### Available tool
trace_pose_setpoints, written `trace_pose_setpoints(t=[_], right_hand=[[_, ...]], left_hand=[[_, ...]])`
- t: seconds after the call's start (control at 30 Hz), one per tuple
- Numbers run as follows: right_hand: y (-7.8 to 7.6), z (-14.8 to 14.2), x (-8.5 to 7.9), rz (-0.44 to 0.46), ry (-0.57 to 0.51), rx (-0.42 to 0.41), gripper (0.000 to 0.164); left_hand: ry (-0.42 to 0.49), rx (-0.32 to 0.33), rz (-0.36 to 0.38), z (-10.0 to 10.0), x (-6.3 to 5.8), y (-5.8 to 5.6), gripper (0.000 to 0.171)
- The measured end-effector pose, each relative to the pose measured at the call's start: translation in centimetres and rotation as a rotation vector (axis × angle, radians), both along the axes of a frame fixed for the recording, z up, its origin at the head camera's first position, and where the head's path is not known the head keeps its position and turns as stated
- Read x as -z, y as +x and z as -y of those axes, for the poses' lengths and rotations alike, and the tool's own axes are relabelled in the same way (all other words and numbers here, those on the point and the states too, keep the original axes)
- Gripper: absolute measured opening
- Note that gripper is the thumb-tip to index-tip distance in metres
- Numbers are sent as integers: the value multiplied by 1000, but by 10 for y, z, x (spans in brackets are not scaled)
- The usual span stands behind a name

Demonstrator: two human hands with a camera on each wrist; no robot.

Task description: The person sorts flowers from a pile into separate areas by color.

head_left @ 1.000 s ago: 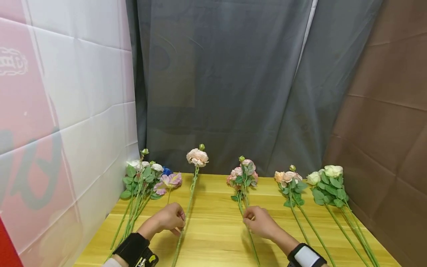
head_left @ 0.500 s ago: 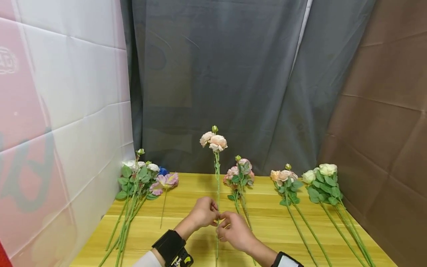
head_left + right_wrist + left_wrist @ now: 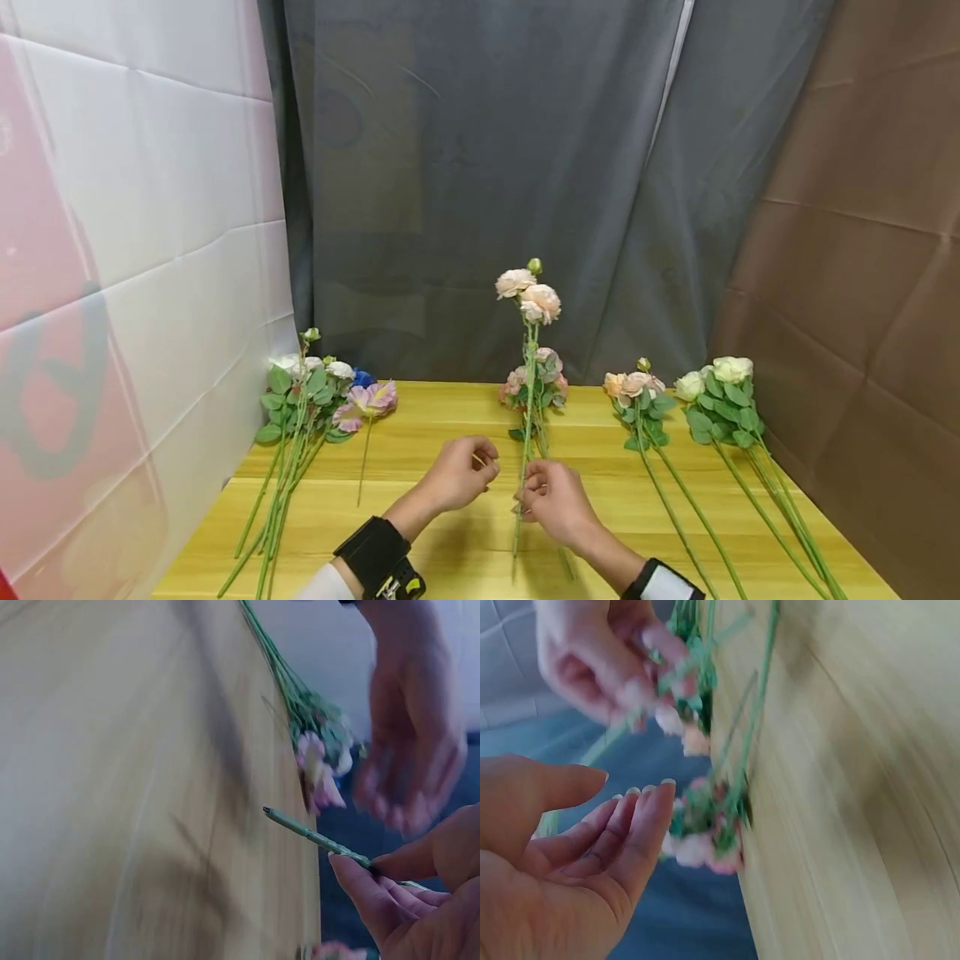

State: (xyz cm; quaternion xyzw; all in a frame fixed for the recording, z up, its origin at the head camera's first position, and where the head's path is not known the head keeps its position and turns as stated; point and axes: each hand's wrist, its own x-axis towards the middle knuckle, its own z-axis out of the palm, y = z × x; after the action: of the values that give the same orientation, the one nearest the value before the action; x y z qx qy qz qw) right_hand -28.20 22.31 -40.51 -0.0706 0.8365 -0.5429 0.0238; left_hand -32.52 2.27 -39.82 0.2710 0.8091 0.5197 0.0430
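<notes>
The held stem (image 3: 528, 417) partly hides the pink flowers (image 3: 551, 363), and the blue flower (image 3: 363, 378) is partly covered.

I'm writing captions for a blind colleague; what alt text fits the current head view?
A right hand pinches the stem of a peach flower, held up over a wooden table; the left hand, empty, is beside it. More flowers lie on the table before a gray curtain.
</notes>
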Motion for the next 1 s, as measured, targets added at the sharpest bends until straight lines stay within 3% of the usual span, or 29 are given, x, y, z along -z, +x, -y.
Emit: trace_pose_setpoints(t=[0.17, 0.27, 0.43, 0.57, 0.67, 0.83, 0.93, 1.0], right_hand=[[-5, -29, 2, -19, 38, 137, 19], [-8, -51, 5, -36, 76, 210, 19], [-12, -87, 10, -50, 143, 268, 15], [-15, -109, 19, -48, 203, 310, 11], [-19, -119, 27, -12, 203, 336, 6], [-26, -131, 40, 91, 176, 358, 4], [-30, -136, 43, 119, 198, 363, 9], [-32, -137, 43, 128, 218, 364, 17]], left_hand=[[-105, -95, -65, 42, 8, -9, 9], [-173, -197, -91, 74, 17, -11, 9], [-235, -362, -34, 123, 30, -9, 11], [-286, -444, -24, 149, 34, -9, 13], [-321, -469, -14, 159, 34, -10, 19], [-379, -452, -2, 165, 38, -12, 28], [-399, -440, 16, 163, 40, -13, 22], [-406, -433, 33, 160, 41, -13, 32]])
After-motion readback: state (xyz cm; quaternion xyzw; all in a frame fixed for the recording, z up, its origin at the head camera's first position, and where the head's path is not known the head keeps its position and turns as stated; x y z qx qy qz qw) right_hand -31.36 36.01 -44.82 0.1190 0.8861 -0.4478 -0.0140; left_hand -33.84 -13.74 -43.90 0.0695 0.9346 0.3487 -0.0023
